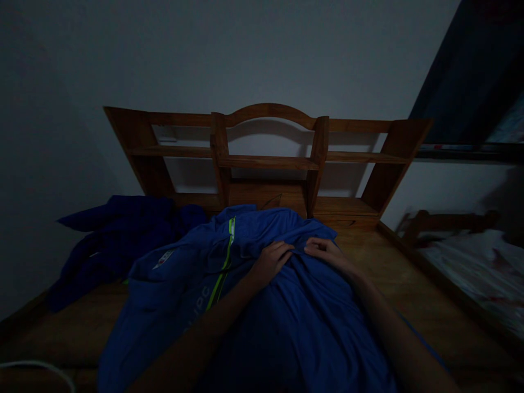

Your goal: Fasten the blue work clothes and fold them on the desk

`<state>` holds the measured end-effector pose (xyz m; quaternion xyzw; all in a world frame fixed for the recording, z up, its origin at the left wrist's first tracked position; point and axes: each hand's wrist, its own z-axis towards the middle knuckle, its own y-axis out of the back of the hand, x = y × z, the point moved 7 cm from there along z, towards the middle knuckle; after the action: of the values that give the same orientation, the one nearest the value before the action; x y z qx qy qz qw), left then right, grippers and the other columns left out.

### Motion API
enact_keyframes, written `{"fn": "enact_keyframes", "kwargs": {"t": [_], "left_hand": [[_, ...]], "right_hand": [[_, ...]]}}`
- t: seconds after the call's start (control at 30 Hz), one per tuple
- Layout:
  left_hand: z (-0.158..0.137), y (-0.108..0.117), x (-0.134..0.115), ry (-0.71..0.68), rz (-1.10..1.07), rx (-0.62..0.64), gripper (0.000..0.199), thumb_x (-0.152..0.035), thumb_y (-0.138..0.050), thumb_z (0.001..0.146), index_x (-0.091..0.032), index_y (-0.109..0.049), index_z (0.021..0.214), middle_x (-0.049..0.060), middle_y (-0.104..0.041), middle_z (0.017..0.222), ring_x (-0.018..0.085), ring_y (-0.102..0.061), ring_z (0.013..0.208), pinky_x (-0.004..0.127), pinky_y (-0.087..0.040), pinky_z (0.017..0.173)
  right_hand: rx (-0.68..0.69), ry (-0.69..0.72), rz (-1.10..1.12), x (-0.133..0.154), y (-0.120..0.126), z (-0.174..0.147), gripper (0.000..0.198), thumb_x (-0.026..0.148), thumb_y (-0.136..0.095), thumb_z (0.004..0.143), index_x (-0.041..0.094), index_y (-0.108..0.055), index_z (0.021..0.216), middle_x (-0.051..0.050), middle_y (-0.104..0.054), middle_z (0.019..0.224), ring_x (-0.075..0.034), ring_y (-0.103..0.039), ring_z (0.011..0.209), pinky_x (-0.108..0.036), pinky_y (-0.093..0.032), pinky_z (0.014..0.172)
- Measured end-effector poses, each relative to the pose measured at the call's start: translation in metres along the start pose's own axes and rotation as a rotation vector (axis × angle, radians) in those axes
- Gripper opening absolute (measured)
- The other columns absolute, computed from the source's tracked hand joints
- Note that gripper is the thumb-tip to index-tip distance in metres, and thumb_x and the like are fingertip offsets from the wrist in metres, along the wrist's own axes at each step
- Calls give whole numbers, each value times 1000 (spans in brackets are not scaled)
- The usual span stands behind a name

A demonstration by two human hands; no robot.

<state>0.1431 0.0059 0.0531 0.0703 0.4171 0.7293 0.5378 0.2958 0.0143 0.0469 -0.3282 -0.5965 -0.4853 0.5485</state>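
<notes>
A bare left hand [271, 262] and a bare right hand [325, 253], side by side, pinch the cloth of a bright blue fabric garment with a lime-yellow stripe [295, 311]; the garment lies spread and creased across a brown wooden surface [393, 273], in front of a brown wooden shelf unit with an arched top [268, 162]; a crumpled heap of darker blue cloth [123, 240] sits just beside it, on the left.
</notes>
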Motion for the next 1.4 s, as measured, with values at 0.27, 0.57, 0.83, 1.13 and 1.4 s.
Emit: {"fn": "enact_keyframes", "kwargs": {"t": [0.27, 0.57, 0.83, 1.13, 1.4], "left_hand": [[-1, -6, -4, -54, 163, 85, 25, -25, -38, 93, -19, -56, 109, 4, -63, 100, 15, -59, 90, 29, -46, 82], [-2, -6, -7, 0, 161, 121, 28, -36, -36, 93, -19, -57, 101, 1, -61, 94, 11, -60, 84, 21, -47, 71], [-2, -5, -10, -20, 259, 95, 27, -33, -36, 94, -21, -57, 105, 1, -62, 95, 12, -61, 83, 22, -47, 71], [-2, -2, -13, 4, 253, 58, 25, -21, -36, 93, -19, -52, 111, 4, -61, 111, 13, -60, 99, 22, -50, 78], [-2, -5, -20, -81, 155, 58, 32, -9, -36, 89, -17, -49, 117, 7, -57, 115, 15, -53, 109, 31, -45, 96]], "right_hand": [[63, -3, -60, -8, 7, 0, 35, 35, -75, 63, 15, -62, 88, 0, -60, 80, -12, -54, 73, -24, -40, 69], [25, 28, -123, -9, 4, 3, 29, 41, -70, 69, 14, -60, 73, 3, -55, 63, -8, -48, 58, -20, -34, 54], [22, 32, -83, -3, 7, 1, 32, 41, -73, 65, 14, -56, 71, 1, -58, 67, -9, -49, 60, -20, -37, 56], [-18, 71, -183, 2, 12, 0, 31, 41, -72, 66, 15, -64, 82, 4, -52, 60, -6, -43, 49, -18, -32, 45], [109, -102, -24, -13, 9, -4, 39, 43, -70, 69, 16, -54, 93, -2, -64, 83, -11, -58, 42, -19, -41, 35]]}}
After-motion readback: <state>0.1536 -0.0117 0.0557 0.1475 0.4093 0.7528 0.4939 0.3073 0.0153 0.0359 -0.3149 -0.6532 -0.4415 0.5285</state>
